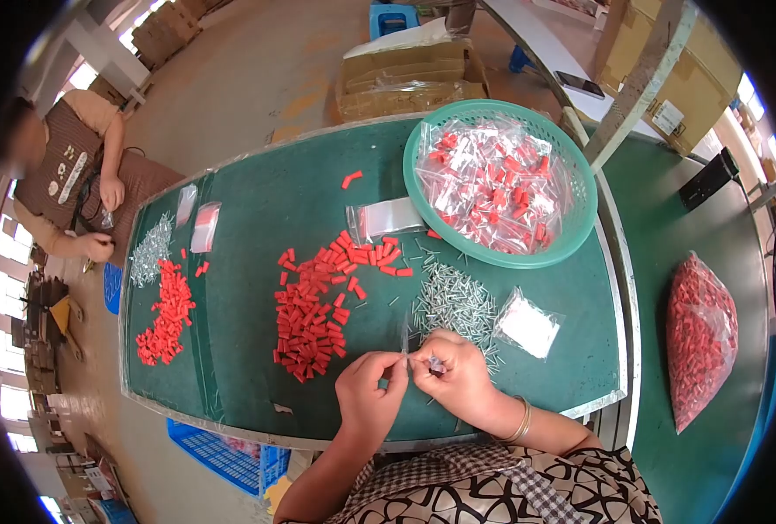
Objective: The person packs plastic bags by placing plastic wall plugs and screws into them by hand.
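Near the table's front edge, my left hand [372,389] pinches the edge of a small clear plastic bag [404,334], seen nearly edge-on. Meeting it there, my right hand [458,374] has thumb and finger closed at the same bag and curls around a few silvery screws [438,367], partly hidden by the fingers. Just beyond the right hand spreads a heap of loose screws [453,301]. A pile of red plastic wall plugs [309,319] lies beyond and left of my left hand. To the right is a stack of flat clear bags [528,324].
A green basket [587,223] holds filled bags at the back right. More bags [388,218] lie beside it. Further left are red plugs [168,319] and screws [150,253], near a seated co-worker [73,175]. A big bag of red plugs [702,341] lies on the right-hand table.
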`<state>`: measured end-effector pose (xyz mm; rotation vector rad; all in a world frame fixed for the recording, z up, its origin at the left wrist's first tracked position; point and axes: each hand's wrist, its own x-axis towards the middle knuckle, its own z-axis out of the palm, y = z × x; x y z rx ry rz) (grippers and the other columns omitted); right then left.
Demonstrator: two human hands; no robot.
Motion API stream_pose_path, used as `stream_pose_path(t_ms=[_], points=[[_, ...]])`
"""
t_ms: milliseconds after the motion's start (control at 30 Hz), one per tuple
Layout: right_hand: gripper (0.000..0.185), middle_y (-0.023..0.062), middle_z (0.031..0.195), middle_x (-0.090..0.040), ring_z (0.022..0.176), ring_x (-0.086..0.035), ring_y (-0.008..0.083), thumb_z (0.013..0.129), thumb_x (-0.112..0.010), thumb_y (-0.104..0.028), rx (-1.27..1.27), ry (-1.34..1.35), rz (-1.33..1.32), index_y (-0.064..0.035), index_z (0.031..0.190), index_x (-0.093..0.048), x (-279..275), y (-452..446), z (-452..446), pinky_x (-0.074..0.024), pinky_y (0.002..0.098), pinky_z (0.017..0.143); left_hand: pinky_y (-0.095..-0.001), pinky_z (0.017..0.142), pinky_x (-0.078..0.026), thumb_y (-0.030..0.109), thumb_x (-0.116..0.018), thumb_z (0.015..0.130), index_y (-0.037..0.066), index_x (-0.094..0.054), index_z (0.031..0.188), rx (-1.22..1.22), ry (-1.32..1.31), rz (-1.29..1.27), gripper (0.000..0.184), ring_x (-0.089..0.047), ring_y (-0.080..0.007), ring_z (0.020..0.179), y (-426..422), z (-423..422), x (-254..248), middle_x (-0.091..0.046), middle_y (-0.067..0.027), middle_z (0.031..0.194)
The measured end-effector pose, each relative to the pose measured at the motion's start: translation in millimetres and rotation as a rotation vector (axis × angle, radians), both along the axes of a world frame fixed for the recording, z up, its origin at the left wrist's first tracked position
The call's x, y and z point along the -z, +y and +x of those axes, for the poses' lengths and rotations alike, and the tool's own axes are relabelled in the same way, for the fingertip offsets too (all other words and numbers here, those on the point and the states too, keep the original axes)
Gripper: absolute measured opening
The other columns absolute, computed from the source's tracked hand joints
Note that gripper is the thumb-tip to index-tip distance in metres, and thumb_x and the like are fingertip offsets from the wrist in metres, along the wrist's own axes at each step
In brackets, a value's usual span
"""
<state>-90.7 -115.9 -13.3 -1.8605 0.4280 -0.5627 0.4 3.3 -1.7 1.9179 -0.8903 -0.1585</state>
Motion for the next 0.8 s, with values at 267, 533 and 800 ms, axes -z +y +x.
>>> stream_pose_path(t_ms=[267, 533, 800], points=[[0.007, 0.0089, 0.076, -0.062, 0.062, -0.06, 0.0219, 0.08, -0.07, -0.007, -0.009, 0.014, -0.032, -0.0031, 0.084, -0.066, -4.5, -3.0, 0.4, -0.0464, 0.0324, 0.054, -0.031, 0.056, -0.05, -0.005, -0.069, 0.075, 0.002, -0.063, 0.08, 0.011, -0.052, -0.002, 0.011, -0.064, -0.0221, 0.062, 0.5, 3.3, 2.3, -0.065, -0.0097, 0.074], [0.009, 0.0113, 0.07, -0.057, 0.059, -0.058, 0.0287, 0.078, -0.068, -0.005, -0.056, 0.009, -0.244, -0.0023, 0.078, -0.059, -2.1, -5.4, 0.0, -0.0455, 0.0359, 0.051, -0.0279, 0.059, -0.051, -0.008, -0.068, 0.071, 0.001, -0.062, 0.078, 0.047, -0.087, 0.058, 0.013, -0.065, -0.0186, 0.064, 0.4, 2.9, 5.4, -0.065, -0.009, 0.073], [0.01, 0.0128, 0.072, -0.056, 0.062, -0.058, 0.0348, 0.075, -0.064, -0.007, -0.102, -0.014, -0.209, -0.0041, 0.073, -0.054, 1.0, -8.0, 1.1, -0.047, 0.0426, 0.053, -0.0273, 0.055, -0.049, -0.009, -0.067, 0.07, 0.003, -0.06, 0.076, -0.015, -0.145, 0.081, 0.015, -0.06, -0.017, 0.057, 0.5, 6.8, 7.7, -0.062, -0.007, 0.069]])
